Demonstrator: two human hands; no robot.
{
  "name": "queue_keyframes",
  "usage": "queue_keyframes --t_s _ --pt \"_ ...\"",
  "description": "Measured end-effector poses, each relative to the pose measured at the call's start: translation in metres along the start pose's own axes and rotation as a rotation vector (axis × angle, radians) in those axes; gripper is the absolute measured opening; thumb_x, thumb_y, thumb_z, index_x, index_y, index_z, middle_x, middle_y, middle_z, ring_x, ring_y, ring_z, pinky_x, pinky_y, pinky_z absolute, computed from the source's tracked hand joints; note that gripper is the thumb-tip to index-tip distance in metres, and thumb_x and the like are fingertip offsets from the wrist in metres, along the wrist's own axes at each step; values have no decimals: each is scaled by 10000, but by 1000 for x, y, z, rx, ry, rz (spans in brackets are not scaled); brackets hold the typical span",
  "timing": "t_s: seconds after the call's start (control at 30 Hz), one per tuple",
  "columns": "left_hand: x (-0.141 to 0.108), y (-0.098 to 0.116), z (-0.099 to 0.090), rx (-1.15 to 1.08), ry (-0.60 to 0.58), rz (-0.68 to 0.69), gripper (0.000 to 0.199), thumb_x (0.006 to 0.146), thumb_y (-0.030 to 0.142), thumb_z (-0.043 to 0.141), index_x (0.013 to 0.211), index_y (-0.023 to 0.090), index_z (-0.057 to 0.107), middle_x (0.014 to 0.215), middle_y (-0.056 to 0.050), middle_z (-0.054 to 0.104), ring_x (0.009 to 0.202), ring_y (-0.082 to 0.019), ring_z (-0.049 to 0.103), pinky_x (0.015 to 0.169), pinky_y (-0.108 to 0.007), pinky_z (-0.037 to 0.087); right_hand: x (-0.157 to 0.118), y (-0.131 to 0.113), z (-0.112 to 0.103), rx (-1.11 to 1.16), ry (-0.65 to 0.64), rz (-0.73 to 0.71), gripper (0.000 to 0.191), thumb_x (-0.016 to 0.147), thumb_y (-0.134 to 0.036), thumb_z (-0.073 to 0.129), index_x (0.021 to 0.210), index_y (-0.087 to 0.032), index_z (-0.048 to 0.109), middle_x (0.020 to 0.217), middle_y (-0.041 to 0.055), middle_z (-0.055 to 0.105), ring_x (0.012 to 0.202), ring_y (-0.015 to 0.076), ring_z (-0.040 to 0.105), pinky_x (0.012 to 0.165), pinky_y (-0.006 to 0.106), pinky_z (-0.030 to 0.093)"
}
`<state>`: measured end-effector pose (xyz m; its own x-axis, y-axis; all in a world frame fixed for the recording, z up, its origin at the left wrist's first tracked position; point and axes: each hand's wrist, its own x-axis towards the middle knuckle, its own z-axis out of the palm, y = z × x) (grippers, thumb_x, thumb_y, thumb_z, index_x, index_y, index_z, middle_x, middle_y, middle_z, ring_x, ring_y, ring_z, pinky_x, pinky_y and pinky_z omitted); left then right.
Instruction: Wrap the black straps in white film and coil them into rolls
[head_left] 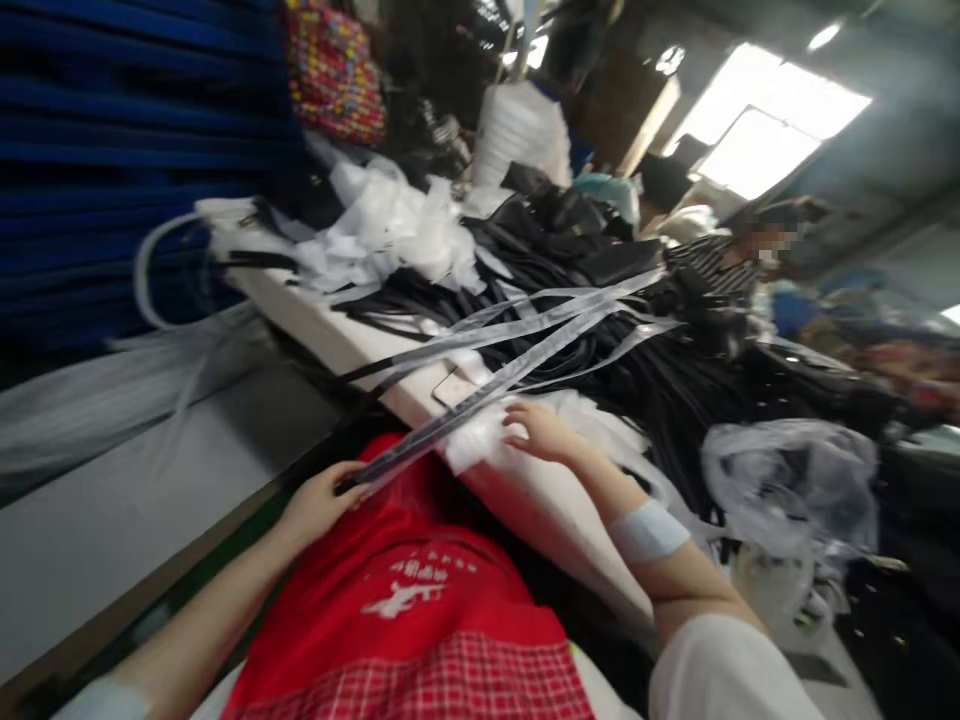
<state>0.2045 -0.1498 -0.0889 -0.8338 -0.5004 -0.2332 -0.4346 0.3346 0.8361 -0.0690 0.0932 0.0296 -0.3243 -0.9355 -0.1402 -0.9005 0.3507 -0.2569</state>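
Observation:
My left hand [324, 502] is closed around the near end of a long, flat black strip [450, 415] with a clear, shiny plastic layer. The strip slants up and away over the table edge, across other similar strips [480, 335]. My right hand [544, 432] is over the near edge of the white table, its fingers curled against a piece of crumpled white sheet [476, 442]. Motion blur softens the fingertips. Behind the strips lies a big heap of black straps [637, 370].
More crumpled white material [405, 225] is piled at the table's far left. A white table edge [322, 340] runs diagonally before me. At right sits a clear plastic bag [791, 490]. A large white spool [521, 130] stands behind; a person in a striped top [712, 265] is further back.

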Motion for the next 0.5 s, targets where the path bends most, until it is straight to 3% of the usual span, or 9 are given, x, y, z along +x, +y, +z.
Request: queue_keyframes --t_s 0.13,0.3,0.4,0.5 --pt "-5 -18 9 56 13 -26 462 781 436 551 1147 163 623 933 -65 761 786 -238 723 813 -336 556 3 2 21 20 -7 -35 247 873 -316 635 1049 -163 716 1217 151 648 1114 280 613 1013 440 449" --pt "-13 -23 12 144 25 -3 435 894 407 422 1178 150 628 858 -69 750 737 -225 711 806 -341 548 2 -16 30 39 -60 -59 246 884 -318 602 1059 -185 712 1183 111 676 1068 256 640 975 391 477" --pt "-15 -22 8 203 39 66 437 906 372 384 1188 168 648 1075 -102 724 972 -258 684 947 -381 502 9 -27 32 89 -66 -29 220 883 -298 595 1025 -179 713 1120 110 697 1020 252 654 940 381 484" --pt "-22 -19 2 282 114 189 442 879 341 400 1184 161 664 1292 -142 618 1231 -316 541 1104 -465 372 12 -38 31 127 -34 21 178 874 -268 598 989 -179 701 1042 93 709 956 230 659 899 355 486"
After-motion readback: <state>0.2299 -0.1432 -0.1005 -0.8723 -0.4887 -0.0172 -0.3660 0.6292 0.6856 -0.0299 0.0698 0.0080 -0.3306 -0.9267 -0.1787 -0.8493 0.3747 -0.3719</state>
